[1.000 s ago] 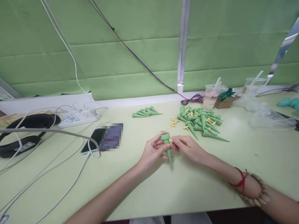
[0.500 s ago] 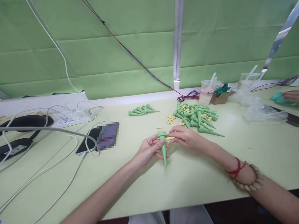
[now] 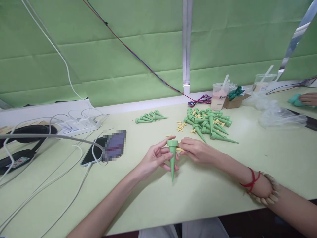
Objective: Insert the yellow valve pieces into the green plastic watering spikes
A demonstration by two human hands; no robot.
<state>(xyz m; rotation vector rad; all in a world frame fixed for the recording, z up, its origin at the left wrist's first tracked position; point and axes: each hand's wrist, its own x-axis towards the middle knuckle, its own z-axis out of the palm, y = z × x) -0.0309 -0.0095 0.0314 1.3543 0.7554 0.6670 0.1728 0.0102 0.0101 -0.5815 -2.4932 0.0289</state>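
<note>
The left hand (image 3: pixel 155 158) is gripping a green plastic cone spike (image 3: pixel 172 159) above the pale table (image 3: pixel 198 188), long axis upright, tip pointing to 6 o'clock; the right hand (image 3: pixel 195 150) is pinching a small yellow plug (image 3: pixel 180 149) at its collar.

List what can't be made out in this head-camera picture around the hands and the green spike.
- Small yellow piece: mostly covered by the right hand; its shape is unclear.
- Whether that piece is seated in the green spike held by the left hand: fingers hide the joint.
- Phone: screen pixelated.
- Loose yellow parts: too small to tell apart.
- Another person's hand: cut off by the right edge.
</note>
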